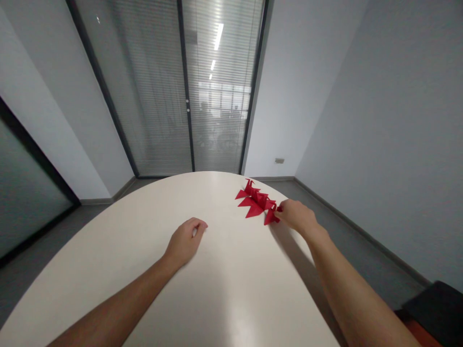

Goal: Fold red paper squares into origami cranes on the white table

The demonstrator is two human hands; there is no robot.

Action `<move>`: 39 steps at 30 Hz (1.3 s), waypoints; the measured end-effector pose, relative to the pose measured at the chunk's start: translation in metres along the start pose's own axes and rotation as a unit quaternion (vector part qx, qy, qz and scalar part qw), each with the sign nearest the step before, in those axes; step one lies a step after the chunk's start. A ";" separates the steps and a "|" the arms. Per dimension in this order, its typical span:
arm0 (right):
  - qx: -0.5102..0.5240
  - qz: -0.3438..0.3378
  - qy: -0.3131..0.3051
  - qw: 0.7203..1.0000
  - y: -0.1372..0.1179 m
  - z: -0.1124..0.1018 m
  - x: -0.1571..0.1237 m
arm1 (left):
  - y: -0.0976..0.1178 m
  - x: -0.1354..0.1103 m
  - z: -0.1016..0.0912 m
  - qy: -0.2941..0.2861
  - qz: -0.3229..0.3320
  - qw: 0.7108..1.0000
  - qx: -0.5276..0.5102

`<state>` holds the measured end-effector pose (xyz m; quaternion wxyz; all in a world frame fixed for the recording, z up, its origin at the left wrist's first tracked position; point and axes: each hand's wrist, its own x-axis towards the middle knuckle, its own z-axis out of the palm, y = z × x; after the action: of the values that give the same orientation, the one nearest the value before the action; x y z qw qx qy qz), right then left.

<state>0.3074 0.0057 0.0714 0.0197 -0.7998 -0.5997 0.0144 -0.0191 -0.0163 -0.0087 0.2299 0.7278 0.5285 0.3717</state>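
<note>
Several red origami paper cranes [255, 199] stand close together in a slanting row near the right edge of the white table [213, 270]. At the near end of that row, my right hand [297, 215] pinches one red paper crane [270, 216] between thumb and fingers. Part of this crane is hidden behind the fingertips, and it is close against its neighbour. My left hand [186, 239] lies on the tabletop left of the cranes, its fingers curled in and the thumb meeting them. A small gap shows inside its curl, with nothing in it.
The table's rounded edge curves past the cranes. Beyond it are a glass partition with blinds [217, 120] and grey walls [390, 120]. A wall socket plate [279, 160] sits low at the back. A dark chair [436, 308] stands at lower right.
</note>
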 end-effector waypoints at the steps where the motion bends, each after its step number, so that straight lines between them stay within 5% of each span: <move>1: -0.001 0.002 0.000 1.000 0.001 0.002 0.002 | 0.000 0.000 0.000 -0.001 -0.003 1.000 0.000; 19: 0.035 0.005 0.027 0.999 0.001 0.008 0.005 | 0.000 -0.001 -0.001 0.000 0.003 1.000 0.012; 25: 0.042 0.019 0.103 0.994 -0.014 -0.006 -0.006 | -0.005 0.001 -0.001 0.013 0.014 0.999 0.035; 31: 0.155 -0.168 0.181 0.957 -0.063 0.010 -0.034 | -0.016 -0.004 0.005 0.007 0.082 0.983 0.163; 35: 0.192 -0.313 0.128 0.921 -0.091 0.043 -0.053 | -0.012 -0.009 0.006 -0.030 0.088 0.958 0.270; 39: 0.166 -0.433 0.011 0.886 -0.105 0.067 -0.062 | -0.009 -0.012 0.001 -0.049 0.049 0.944 0.323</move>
<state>0.1864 -0.0234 0.0092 0.1634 -0.4456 -0.8751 0.0947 -0.0251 -0.0244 -0.0194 -0.0105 0.8054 0.5718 0.1556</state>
